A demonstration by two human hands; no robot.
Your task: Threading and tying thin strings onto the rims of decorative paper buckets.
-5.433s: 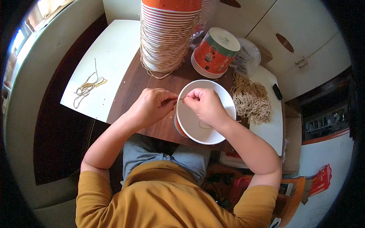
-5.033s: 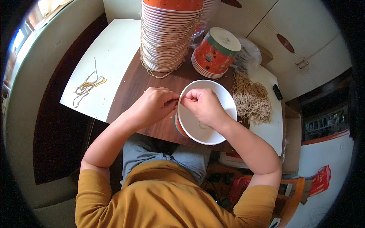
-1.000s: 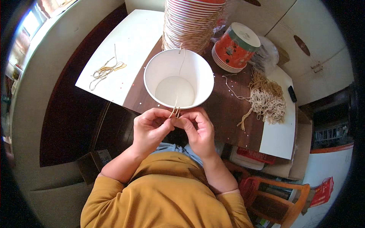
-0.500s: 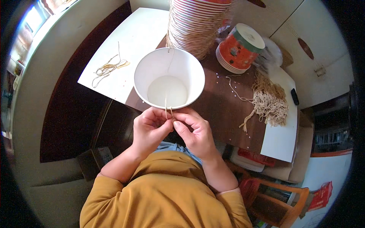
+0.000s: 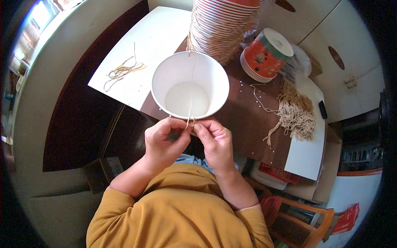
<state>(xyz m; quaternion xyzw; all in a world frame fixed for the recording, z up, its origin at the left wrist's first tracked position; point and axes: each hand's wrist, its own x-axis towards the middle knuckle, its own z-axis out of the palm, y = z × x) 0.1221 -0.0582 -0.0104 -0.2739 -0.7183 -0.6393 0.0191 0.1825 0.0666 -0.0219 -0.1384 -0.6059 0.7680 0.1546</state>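
A white paper bucket stands upright, its open mouth toward me, at the table's near edge. Thin cord comes over the near rim into the fingers of both hands. My left hand pinches the cord between thumb and forefinger just below the rim. Close beside it, my right hand grips the other strand with thumb and forefinger, the fingertips nearly touching the left ones. At the far rim another bit of cord is tied through a hole and hangs inside.
Behind the bucket rises a tall stack of nested buckets with cords. Upside-down red and green buckets stand to its right. A heap of beige cords lies at the right, near a black object. Loose cords rest at left. A wooden chair is lower right.
The table and bucket appear slightly further right as the view shifts. Both hands stay at the near rim; the right thumb has moved up close against the cord.
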